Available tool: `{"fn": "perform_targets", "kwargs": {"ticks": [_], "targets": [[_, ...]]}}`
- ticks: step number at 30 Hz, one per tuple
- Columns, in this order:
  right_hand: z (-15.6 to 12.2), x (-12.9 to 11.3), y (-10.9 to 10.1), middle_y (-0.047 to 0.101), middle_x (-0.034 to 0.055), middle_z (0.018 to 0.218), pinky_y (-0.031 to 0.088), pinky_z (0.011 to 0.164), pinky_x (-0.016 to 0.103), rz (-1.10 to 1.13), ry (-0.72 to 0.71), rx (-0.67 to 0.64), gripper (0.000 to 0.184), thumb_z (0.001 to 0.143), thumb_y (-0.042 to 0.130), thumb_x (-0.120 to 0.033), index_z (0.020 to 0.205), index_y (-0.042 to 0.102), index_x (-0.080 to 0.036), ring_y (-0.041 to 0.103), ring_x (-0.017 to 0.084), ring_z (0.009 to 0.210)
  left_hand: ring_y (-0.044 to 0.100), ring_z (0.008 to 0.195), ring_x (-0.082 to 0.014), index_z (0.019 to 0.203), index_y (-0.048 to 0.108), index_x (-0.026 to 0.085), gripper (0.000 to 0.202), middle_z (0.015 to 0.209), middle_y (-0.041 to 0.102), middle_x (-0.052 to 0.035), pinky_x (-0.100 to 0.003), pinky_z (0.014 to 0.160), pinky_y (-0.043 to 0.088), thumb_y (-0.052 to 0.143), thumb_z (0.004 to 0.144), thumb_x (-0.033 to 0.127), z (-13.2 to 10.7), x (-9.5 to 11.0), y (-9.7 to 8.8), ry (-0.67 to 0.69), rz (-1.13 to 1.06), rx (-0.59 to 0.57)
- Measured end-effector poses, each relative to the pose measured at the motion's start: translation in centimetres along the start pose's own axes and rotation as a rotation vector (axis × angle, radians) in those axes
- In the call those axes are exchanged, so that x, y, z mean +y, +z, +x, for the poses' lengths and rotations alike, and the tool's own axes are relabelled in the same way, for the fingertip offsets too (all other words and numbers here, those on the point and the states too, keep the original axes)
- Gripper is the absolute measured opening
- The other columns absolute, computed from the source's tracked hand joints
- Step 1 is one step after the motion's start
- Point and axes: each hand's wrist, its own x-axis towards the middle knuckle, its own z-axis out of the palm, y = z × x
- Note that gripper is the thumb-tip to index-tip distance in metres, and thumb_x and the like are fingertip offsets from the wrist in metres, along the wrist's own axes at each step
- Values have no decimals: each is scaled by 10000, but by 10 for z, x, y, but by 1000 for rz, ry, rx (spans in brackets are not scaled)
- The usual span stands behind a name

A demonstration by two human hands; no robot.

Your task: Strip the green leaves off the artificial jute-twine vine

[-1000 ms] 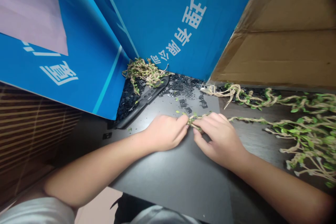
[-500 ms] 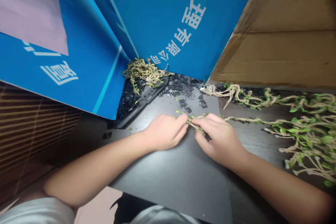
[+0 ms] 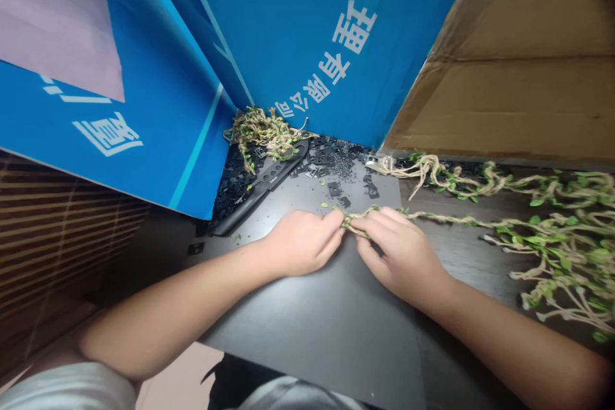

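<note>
My left hand (image 3: 300,242) and my right hand (image 3: 398,251) meet over a dark grey sheet (image 3: 317,320) on the table. Both pinch the end of a twine vine with small green leaves (image 3: 451,219), which runs off to the right. The left fingers are curled closed on the vine's tip; the right fingers are closed on it just beside them.
A tangle of more leafy twine vines (image 3: 562,250) lies at the right. A wound bundle of vine (image 3: 262,130) sits in the far corner on a pile of small black plastic pieces (image 3: 331,163). Blue printed panels (image 3: 298,38) and a cardboard wall (image 3: 519,77) enclose the space.
My right hand has shifted slightly left and up along the vine. The vine strand has drawn a little straighter. The left hand has stayed in place.
</note>
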Motion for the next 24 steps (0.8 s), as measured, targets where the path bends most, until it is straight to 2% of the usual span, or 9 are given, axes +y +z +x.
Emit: {"fn": "perform_targets", "kwargs": {"ticks": [2, 6, 10, 13, 18, 21, 24], "targets": [[1, -1, 0, 670, 40, 855, 450, 763, 352, -2, 5, 10, 221, 889, 533, -53, 1041, 645, -168, 539, 217, 812, 648, 563, -226, 1059, 492, 200, 265, 665, 665, -16, -294, 511, 375, 288, 1064, 369, 0, 0, 0, -1, 3, 2], [0, -2, 0, 708, 29, 946, 460, 792, 340, 10, 21, 19, 318, 820, 539, -35, 1089, 634, -175, 571, 213, 853, 650, 570, -231, 1069, 501, 199, 270, 674, 671, -18, -299, 513, 375, 293, 1063, 369, 1, 1, -1, -4, 12, -16], [-3, -3, 1, 700, 25, 891, 455, 758, 335, -42, 48, 8, 343, 803, 536, -56, 1107, 630, -185, 584, 218, 835, 657, 580, -236, 1069, 503, 200, 278, 682, 675, -18, -304, 516, 376, 287, 1064, 375, 1, 1, -2, -14, 13, -26], [-2, -4, 1, 712, 24, 927, 459, 752, 339, -54, 62, 5, 301, 839, 562, -100, 1116, 625, -196, 596, 217, 835, 660, 587, -237, 1073, 498, 201, 277, 691, 679, -20, -305, 523, 388, 284, 1065, 376, 1, 1, -2, -15, 5, -24], [3, -4, -1, 722, 39, 973, 475, 851, 345, 3, 16, 25, 64, 967, 601, -223, 1022, 623, -198, 615, 205, 897, 653, 577, -236, 1068, 496, 197, 278, 689, 676, -25, -303, 520, 392, 281, 1063, 372, 2, 1, -2, -5, 13, -36], [2, 0, 0, 737, 37, 975, 479, 833, 340, 7, -2, 42, 58, 992, 585, -210, 1026, 631, -204, 615, 196, 871, 655, 579, -238, 1060, 496, 197, 275, 693, 677, -27, -306, 518, 398, 282, 1061, 370, 2, 1, -2, 1, 11, -40], [0, 3, 1, 748, 39, 969, 490, 797, 338, 13, -5, 40, 134, 975, 559, -140, 1061, 639, -203, 620, 195, 842, 659, 585, -235, 1056, 497, 198, 273, 693, 676, -26, -303, 527, 413, 285, 1060, 371, 1, 1, -2, 3, 2, -37]]}}
